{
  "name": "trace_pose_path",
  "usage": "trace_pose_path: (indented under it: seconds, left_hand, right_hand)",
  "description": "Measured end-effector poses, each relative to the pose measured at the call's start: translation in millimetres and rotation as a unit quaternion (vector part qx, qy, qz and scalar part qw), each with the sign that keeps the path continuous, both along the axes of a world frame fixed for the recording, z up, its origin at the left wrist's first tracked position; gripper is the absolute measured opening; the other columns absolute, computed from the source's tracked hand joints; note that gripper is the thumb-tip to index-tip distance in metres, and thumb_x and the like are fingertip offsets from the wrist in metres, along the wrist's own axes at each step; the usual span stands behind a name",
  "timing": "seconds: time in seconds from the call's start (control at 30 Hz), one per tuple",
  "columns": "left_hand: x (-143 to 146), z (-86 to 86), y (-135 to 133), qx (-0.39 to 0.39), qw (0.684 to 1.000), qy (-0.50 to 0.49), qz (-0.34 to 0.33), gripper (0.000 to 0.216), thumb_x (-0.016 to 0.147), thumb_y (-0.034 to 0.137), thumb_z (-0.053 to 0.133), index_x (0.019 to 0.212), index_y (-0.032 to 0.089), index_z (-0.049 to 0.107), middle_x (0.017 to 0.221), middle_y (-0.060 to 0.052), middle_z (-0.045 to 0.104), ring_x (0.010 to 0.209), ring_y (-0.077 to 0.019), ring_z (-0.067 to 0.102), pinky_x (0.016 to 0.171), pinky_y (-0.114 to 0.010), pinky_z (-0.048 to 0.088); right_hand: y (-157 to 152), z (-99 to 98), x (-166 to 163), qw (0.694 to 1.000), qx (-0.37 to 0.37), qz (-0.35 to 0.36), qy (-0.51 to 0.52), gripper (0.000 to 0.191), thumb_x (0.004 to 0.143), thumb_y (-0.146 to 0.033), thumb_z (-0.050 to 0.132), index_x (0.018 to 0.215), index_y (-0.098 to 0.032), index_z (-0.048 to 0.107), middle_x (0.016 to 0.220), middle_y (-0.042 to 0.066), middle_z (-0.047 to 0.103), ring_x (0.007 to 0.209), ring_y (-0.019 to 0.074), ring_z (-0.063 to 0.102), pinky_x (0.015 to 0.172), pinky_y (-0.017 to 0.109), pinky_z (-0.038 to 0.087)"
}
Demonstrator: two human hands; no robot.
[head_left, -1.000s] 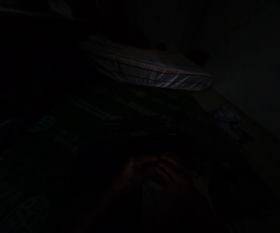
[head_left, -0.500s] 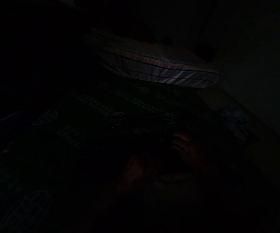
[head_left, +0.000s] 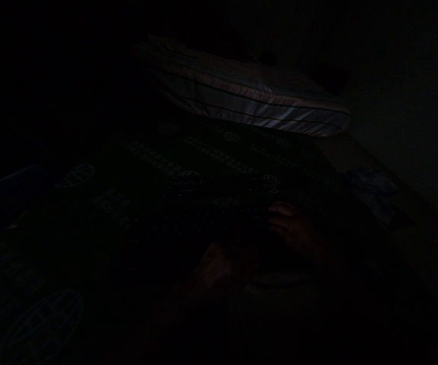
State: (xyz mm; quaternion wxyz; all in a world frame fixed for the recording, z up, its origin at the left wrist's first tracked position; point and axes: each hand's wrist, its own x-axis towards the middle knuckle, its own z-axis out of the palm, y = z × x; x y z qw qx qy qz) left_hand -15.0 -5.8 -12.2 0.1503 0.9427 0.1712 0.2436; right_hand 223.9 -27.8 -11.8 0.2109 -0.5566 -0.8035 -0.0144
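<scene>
The picture is very dark. A black piece with rows of small pale dots [head_left: 199,220], perhaps cloth, lies in front of me on a dark green printed sheet [head_left: 146,177]. My right hand [head_left: 291,220] rests at the right end of the dotted piece, its fingers stretched to the left and slightly apart. Nearer to me, my left hand [head_left: 219,263] is low over the near side of the black area. Its back and wrist show faintly, while the fingers are lost in the dark. Whether it grips anything is hidden.
A mattress with a striped, shiny cover [head_left: 257,104] lies across the back. Crumpled bluish cloth or plastic [head_left: 374,190] is on the floor at the right, near the wall [head_left: 405,116]. Something dark blue [head_left: 17,182] stands at the left edge.
The view has shifted a little, so the scene sits slightly farther right. Both hands stay at nearly the same places by the dotted piece.
</scene>
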Motion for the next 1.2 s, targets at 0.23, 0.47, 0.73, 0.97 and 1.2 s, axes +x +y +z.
trace_pose_path:
  seconds: [0.23,0.47,0.73,0.97,1.2]
  left_hand:
    - [0,-1.7,0,-0.016,1.000,0.003,-0.004,0.018,0.091,0.025,0.046,0.088,0.017,0.061,0.080,-0.001,0.064,0.074,-0.0126,0.059,0.067,-0.025,0.046]
    - [-4,-0.6,3,-0.038,0.999,0.014,-0.018,0.029,0.090,0.037,0.051,0.103,0.012,0.058,0.095,-0.005,0.061,0.081,-0.0137,0.060,0.073,-0.032,0.051]
    - [-1,0.5,1,-0.045,0.999,0.023,-0.005,0.020,0.091,0.027,0.046,0.092,0.015,0.061,0.084,-0.003,0.063,0.075,-0.0129,0.059,0.071,-0.028,0.049]
    - [0,1.8,2,-0.042,0.999,0.026,0.000,0.019,0.089,0.025,0.045,0.091,0.017,0.062,0.085,-0.003,0.065,0.078,-0.0137,0.059,0.071,-0.025,0.046]
    - [-1,1.2,0,-0.039,0.999,0.028,0.004,0.019,0.090,0.025,0.045,0.093,0.016,0.062,0.085,-0.003,0.066,0.078,-0.0144,0.060,0.069,-0.025,0.046]
  right_hand:
    - [3,-0.1,5,0.998,-0.042,0.001,0.052,0.015,0.079,-0.017,0.061,0.084,-0.025,0.073,0.112,0.007,0.064,0.111,0.0255,0.055,0.089,0.045,0.051]
    - [6,-0.1,6,0.996,-0.058,-0.013,0.066,0.012,0.078,-0.019,0.064,0.081,-0.024,0.073,0.115,0.007,0.062,0.113,0.0260,0.054,0.089,0.047,0.051]
    - [6,0.3,7,0.996,-0.056,-0.015,0.070,0.012,0.075,-0.018,0.066,0.082,-0.024,0.073,0.118,0.007,0.061,0.115,0.0271,0.053,0.091,0.049,0.049]
    - [4,-0.5,5,0.997,-0.047,-0.013,0.061,0.011,0.076,-0.019,0.066,0.082,-0.024,0.073,0.118,0.008,0.061,0.115,0.0262,0.053,0.091,0.048,0.050]
    - [-5,-3.9,-1,1.000,0.023,-0.017,-0.002,0.014,0.081,-0.019,0.060,0.087,-0.017,0.073,0.117,0.014,0.062,0.115,0.0289,0.053,0.088,0.045,0.053]
